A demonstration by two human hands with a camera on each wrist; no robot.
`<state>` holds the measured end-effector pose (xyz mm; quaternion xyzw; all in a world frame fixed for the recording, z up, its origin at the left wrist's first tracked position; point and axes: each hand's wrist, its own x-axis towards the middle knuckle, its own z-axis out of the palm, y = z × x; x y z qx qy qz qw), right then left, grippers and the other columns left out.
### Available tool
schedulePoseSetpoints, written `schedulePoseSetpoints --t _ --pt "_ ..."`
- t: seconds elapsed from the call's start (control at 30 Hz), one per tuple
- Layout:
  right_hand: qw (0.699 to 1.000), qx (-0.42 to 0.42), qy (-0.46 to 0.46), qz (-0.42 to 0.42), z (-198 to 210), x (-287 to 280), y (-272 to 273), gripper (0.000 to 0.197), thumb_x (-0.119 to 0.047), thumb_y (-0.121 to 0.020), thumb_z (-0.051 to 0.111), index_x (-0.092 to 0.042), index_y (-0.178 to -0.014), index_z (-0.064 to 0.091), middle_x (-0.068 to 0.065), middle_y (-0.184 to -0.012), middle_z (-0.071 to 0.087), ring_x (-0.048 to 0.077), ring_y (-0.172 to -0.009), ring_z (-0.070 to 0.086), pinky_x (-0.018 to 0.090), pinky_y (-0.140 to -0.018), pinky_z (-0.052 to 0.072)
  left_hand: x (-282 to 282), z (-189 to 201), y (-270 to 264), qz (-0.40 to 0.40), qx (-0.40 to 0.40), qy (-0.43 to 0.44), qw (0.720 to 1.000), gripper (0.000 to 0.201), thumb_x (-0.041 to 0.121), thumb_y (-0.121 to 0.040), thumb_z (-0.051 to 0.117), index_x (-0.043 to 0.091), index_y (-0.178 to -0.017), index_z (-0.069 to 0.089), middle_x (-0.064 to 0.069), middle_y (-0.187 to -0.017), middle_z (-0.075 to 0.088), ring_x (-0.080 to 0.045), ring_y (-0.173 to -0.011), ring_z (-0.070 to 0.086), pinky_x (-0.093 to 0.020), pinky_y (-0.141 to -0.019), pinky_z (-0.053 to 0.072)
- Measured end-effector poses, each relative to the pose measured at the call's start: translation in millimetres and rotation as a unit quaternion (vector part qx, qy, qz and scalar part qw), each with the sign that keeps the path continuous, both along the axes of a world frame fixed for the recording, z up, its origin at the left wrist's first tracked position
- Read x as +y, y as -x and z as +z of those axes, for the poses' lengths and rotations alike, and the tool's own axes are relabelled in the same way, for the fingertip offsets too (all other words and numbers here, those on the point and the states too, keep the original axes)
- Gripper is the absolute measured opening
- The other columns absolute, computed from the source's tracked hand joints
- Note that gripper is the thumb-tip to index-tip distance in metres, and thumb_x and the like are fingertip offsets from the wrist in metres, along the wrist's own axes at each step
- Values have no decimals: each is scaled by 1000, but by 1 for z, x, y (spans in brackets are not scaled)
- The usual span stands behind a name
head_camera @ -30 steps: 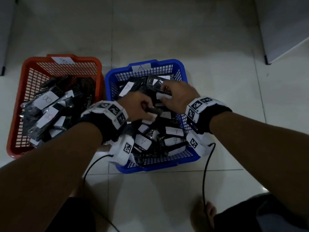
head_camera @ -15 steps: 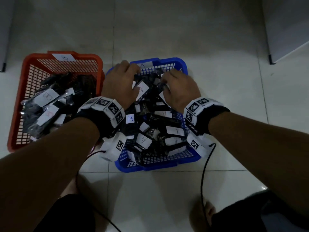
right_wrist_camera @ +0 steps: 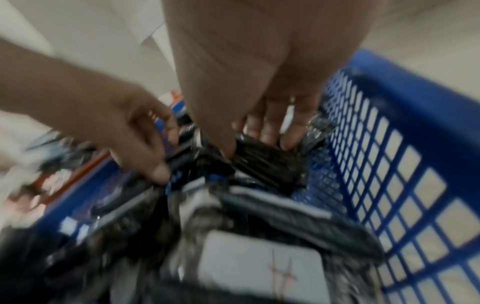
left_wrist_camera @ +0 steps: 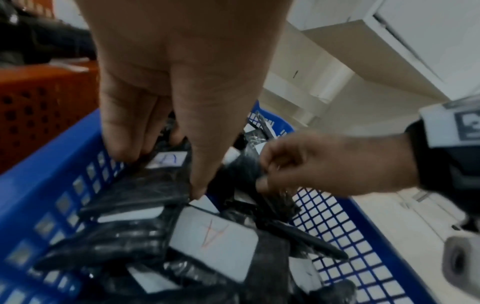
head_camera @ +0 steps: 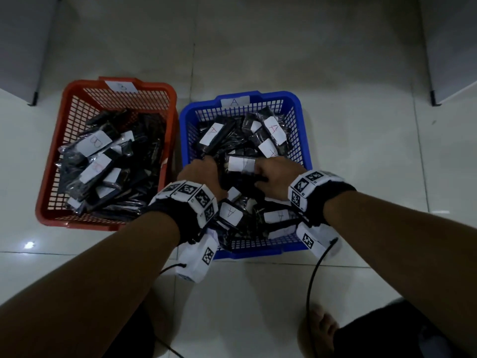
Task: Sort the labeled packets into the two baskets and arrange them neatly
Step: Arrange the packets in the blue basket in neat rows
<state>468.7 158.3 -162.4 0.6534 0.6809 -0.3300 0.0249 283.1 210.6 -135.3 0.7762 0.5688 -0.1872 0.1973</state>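
Observation:
The blue basket (head_camera: 273,95), tagged A, holds several black packets with white A labels (head_camera: 273,130). The red basket (head_camera: 154,86) to its left holds B-labelled packets (head_camera: 95,146). Both hands are down in the middle of the blue basket. My left hand (head_camera: 204,174) grips a black packet (left_wrist_camera: 145,185) between thumb and fingers (left_wrist_camera: 122,148). Just to its right, my right hand (head_camera: 273,174) pinches another black packet (right_wrist_camera: 262,162) between thumb and fingertips. A packet with a white label (head_camera: 241,164) lies between the two hands. What lies under the palms is hidden.
The baskets sit side by side on a pale tiled floor (head_camera: 361,151). Pale cabinets stand at the far left (head_camera: 23,60) and far right (head_camera: 451,47). Wrist-camera cables (head_camera: 312,280) hang near my bare foot (head_camera: 322,324).
Both hands have pulled back from the far end of the blue basket to its middle and now hold packets there. The packets at the far end lie uncovered.

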Motion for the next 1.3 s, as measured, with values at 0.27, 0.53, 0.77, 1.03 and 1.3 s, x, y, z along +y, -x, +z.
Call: schedulePoseSetpoints --t 0.27,0.53,0.77,1.03,1.3 --pt "966 61 -195 -157 23 23 -13 24 -34 -89 57 -20 -109 55 1 -107 61 22 -92 59 33 -76 50 14 18 -3 15 8 42 999 29 24 -76 77 1 -83 59 -12 -88 66 -26 -72 62 -28 -52 47" --pt "973 14 -189 -131 19 45 -14 33 -28 -94 56 -15 -125 56 7 -124 59 27 -113 55 34 -91 44 52 60 -11 -95 -66 -89 989 27 32 -74 72 6 -83 70 -4 -68 61 -22 -62 57 -33 -59 52" --pt "979 14 -163 -123 15 49 -17 35 -23 -92 56 -17 -126 58 9 -124 61 31 -115 55 44 -96 45 39 36 -19 -162 -142 -229 949 19 11 -87 56 14 -100 69 -8 -95 68 -31 -91 63 -37 -68 46" --pt "970 -7 -238 -48 29 23 -12 17 -15 -84 57 -14 -99 65 7 -105 62 30 -93 59 34 -72 45 23 20 -9 -217 -165 -46 961 21 25 -84 63 20 -104 59 0 -106 60 -22 -92 59 -36 -73 51" --pt "989 -31 147 7 2 -16 0 42 -22 -83 70 -11 -122 61 12 -120 62 30 -111 59 34 -90 48 -7 1 -11 -222 -59 230 946 60 42 -66 84 28 -121 65 9 -114 59 -11 -106 57 -26 -92 49"
